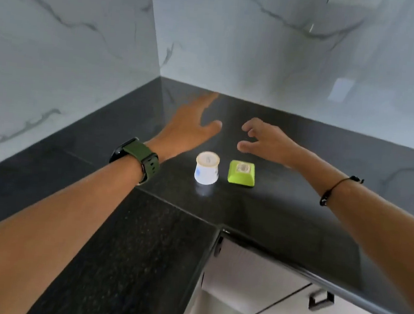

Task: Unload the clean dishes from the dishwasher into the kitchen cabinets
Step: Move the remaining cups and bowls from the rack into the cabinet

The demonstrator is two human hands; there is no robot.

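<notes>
Where two marble-look walls (69, 29) meet, black speckled L-shaped countertop (142, 239) fills corner. White cup (207, 167) upside down beside green dish (241, 173), also inverted, near counter's inner corner, apart. Left hand (191, 127) flat, fingers straight, holding nothing; right hand (265, 141) loosely curled, holding nothing; both blurred above counter. Grey cabinets (288, 299) below front edge.

Countertop (283, 215) under both hands: polished black speckled stone, glossy.
Walls (262, 48) beyond the fingertips: glossy white marble-look, grey veins.
White cup (207, 168) below left hand (191, 127): smooth plastic-looking.
Green dish (241, 173) below right hand (268, 142): smooth, slightly shiny.
Watch strap (141, 155): matt green, rubbery.
</notes>
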